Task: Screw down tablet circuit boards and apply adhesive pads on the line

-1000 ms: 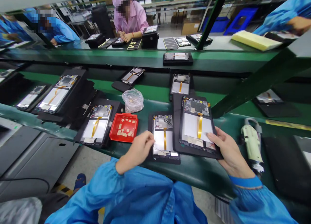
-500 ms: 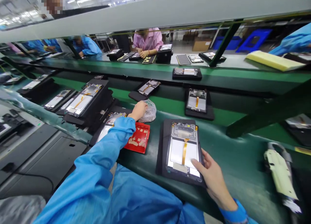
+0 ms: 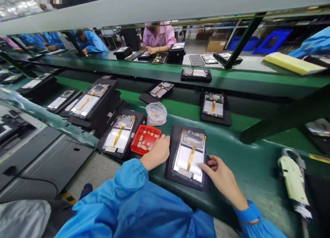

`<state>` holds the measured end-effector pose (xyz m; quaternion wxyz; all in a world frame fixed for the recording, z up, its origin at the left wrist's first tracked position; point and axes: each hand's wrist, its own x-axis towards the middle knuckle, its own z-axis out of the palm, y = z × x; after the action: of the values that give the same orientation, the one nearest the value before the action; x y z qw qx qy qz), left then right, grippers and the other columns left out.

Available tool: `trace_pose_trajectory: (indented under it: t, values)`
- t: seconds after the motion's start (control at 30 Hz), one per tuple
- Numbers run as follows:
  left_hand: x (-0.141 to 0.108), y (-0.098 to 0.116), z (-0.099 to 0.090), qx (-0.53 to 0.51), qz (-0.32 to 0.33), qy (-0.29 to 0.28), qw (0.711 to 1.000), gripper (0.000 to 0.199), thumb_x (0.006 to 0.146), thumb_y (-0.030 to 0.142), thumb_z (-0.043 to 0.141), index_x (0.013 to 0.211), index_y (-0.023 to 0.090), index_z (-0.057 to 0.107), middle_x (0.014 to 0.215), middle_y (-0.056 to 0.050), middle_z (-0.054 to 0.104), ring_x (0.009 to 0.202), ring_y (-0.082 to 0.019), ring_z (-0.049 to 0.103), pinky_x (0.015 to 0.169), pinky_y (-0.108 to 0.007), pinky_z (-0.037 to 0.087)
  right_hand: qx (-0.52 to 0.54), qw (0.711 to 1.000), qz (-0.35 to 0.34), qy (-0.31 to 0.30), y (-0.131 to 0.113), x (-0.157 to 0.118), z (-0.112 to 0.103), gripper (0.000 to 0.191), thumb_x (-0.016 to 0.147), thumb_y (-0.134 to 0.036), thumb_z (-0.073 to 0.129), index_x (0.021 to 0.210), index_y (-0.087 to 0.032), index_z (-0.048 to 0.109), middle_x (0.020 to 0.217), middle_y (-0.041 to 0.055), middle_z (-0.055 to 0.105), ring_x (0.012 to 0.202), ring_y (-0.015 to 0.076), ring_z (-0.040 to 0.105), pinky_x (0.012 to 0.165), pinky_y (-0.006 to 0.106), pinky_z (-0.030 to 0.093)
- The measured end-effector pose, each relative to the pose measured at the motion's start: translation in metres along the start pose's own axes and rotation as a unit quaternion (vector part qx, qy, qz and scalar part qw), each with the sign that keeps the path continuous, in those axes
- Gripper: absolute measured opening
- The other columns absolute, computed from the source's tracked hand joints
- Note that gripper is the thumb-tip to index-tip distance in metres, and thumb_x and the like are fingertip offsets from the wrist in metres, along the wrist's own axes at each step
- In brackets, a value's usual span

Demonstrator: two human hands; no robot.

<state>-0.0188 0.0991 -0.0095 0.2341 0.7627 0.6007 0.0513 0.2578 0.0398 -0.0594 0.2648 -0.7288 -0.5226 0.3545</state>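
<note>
The left hand [image 3: 156, 152] lies open, its fingertips just beside a red tray of foam pads [image 3: 145, 139]. The right hand [image 3: 221, 177] rests its fingers on the edge of a black-framed open tablet [image 3: 188, 157], without gripping it. The hands are apart. The tablet lies flat on the green bench [image 3: 239, 193], its orange flex cable exposed.

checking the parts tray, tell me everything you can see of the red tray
The red plastic tray is shallow, open and rectangular, with small beige pads scattered inside. It lies flat on the green belt, beside a black-framed tablet assembly. The left hand rests at its near edge; whether they touch is hard to tell.
</note>
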Motion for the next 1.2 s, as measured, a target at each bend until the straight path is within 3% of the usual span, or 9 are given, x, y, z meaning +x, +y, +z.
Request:
trace_pose_trajectory:
  t: [0.13, 0.37, 0.6, 0.67, 0.77, 0.93, 1.03, 1.1, 1.2]
  values:
    - [0.017, 0.001, 0.005, -0.017, -0.008, -0.014, 1.000, 0.018, 0.096, 0.013, 0.050, 0.102, 0.012, 0.066, 0.108, -0.018, 0.067, 0.106, -0.028, 0.065, 0.098, -0.039, 0.049, 0.132, 0.991, 0.034, 0.015, -0.011, 0.002, 0.006, 0.049, 0.057, -0.051, 0.087, 0.087, -0.020, 0.065, 0.076, 0.0022, 0.066, 0.068, 0.0202, 0.059, 0.069, 0.036, 0.048]
    - [0.012, 0.010, 0.008, -0.076, -0.003, 0.020, 0.997, 0.015, 0.095, 0.018, 0.055, 0.084, 0.019, 0.065, 0.097, -0.011, 0.067, 0.095, -0.025, 0.067, 0.090, -0.035, 0.049, 0.321, 0.945, 0.054, 0.004, -0.027, -0.014, 0.016, 0.053, 0.056, -0.048, 0.088, 0.088, -0.024, 0.053, 0.080, 0.0023, 0.069, 0.072, 0.0220, 0.068, 0.067, 0.035, 0.057]
    - [-0.009, 0.015, -0.026, -0.236, 0.047, 0.082, 0.967, 0.009, 0.094, 0.022, 0.056, 0.086, 0.022, 0.060, 0.092, -0.005, 0.067, 0.095, -0.023, 0.061, 0.089, -0.034, 0.045, 0.458, 0.877, 0.136, -0.051, -0.039, -0.015, -0.015, 0.067, 0.054, -0.040, 0.093, 0.102, -0.027, 0.049, 0.079, 0.0020, 0.076, 0.062, 0.0286, 0.074, 0.058, 0.041, 0.061]
    - [-0.013, 0.010, -0.033, -0.415, 0.012, 0.015, 0.910, 0.008, 0.090, 0.021, 0.062, 0.083, 0.021, 0.059, 0.075, -0.001, 0.065, 0.079, -0.019, 0.061, 0.080, -0.031, 0.045, 0.466, 0.870, 0.152, -0.052, -0.033, -0.009, -0.022, 0.071, 0.051, -0.036, 0.095, 0.104, -0.027, 0.050, 0.079, 0.0024, 0.076, 0.060, 0.0287, 0.074, 0.057, 0.042, 0.061]
    - [-0.014, 0.003, -0.034, -0.638, -0.076, -0.103, 0.759, 0.015, 0.083, 0.022, 0.073, 0.081, 0.018, 0.058, 0.056, 0.005, 0.053, 0.058, -0.014, 0.055, 0.068, -0.028, 0.045, 0.441, 0.883, 0.149, -0.053, -0.023, 0.001, -0.019, 0.070, 0.051, -0.040, 0.094, 0.104, -0.026, 0.050, 0.079, 0.0034, 0.076, 0.061, 0.0289, 0.073, 0.060, 0.044, 0.061]
    - [-0.013, 0.010, -0.020, -0.768, -0.140, -0.100, 0.617, 0.017, 0.086, 0.025, 0.071, 0.085, 0.015, 0.057, 0.058, 0.007, 0.044, 0.052, -0.009, 0.046, 0.062, -0.027, 0.048, 0.120, 0.989, -0.056, 0.070, -0.023, -0.004, -0.002, 0.048, 0.067, -0.054, 0.081, 0.099, -0.022, 0.063, 0.099, 0.0118, 0.074, 0.093, 0.0339, 0.070, 0.085, 0.051, 0.056]
    - [-0.007, 0.019, -0.010, -0.803, -0.167, -0.063, 0.568, 0.014, 0.088, 0.019, 0.068, 0.084, 0.015, 0.056, 0.058, 0.007, 0.043, 0.052, -0.008, 0.046, 0.063, -0.025, 0.048, -0.045, 0.968, -0.197, 0.150, -0.039, -0.025, 0.000, 0.028, 0.089, -0.048, 0.063, 0.100, -0.022, 0.066, 0.097, 0.0113, 0.071, 0.089, 0.0291, 0.067, 0.082, 0.045, 0.054]
    - [-0.004, 0.023, -0.004, -0.819, -0.179, -0.047, 0.543, 0.013, 0.089, 0.016, 0.066, 0.082, 0.015, 0.055, 0.056, 0.007, 0.043, 0.051, -0.008, 0.045, 0.062, -0.025, 0.048, -0.058, 0.945, -0.298, 0.122, -0.054, -0.039, 0.004, 0.018, 0.098, -0.036, 0.055, 0.104, -0.023, 0.066, 0.090, 0.0089, 0.071, 0.077, 0.0236, 0.066, 0.073, 0.037, 0.054]
    - [0.001, 0.028, 0.002, -0.833, -0.190, -0.034, 0.518, 0.012, 0.089, 0.012, 0.064, 0.081, 0.015, 0.056, 0.054, 0.006, 0.046, 0.051, -0.009, 0.047, 0.061, -0.025, 0.047, -0.117, 0.868, -0.474, 0.092, -0.075, -0.050, 0.017, 0.017, 0.097, -0.019, 0.056, 0.110, -0.024, 0.067, 0.093, 0.0087, 0.072, 0.082, 0.0228, 0.065, 0.073, 0.035, 0.051]
